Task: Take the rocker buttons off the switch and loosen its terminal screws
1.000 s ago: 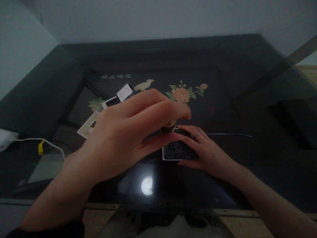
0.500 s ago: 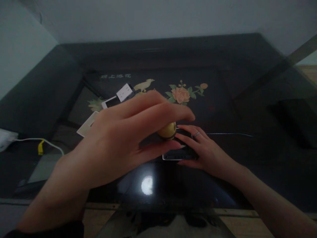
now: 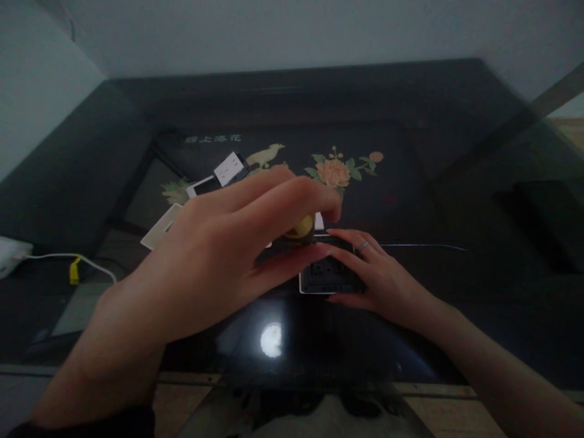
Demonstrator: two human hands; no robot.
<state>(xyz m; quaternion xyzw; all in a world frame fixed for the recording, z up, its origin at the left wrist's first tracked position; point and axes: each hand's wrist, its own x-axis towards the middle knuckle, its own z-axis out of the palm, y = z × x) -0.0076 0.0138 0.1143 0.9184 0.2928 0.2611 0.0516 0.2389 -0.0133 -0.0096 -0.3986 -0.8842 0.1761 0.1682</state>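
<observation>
My left hand [image 3: 228, 255] is raised over the middle of the table, its thumb and fingers closed round a yellow rounded handle [image 3: 302, 227]; whatever lies below the handle is hidden by the hand. Just to the right and lower, my right hand [image 3: 378, 271], with a ring on one finger, grips the right side of a black rectangular socket piece with a white rim [image 3: 326, 278] lying on the table. A bit of white shows behind my left fingertips.
A white socket panel [image 3: 229, 169], a white frame [image 3: 201, 186] and a white plate [image 3: 160, 228] lie at the left. Further left are a white plug [image 3: 13, 255] and cable with a yellow tag [image 3: 74, 271]. At the right lies a dark object [image 3: 550, 222].
My left hand's fingertips and the yellow handle have shifted slightly left and up, and more of the black piece shows. My right hand has stayed in place.
</observation>
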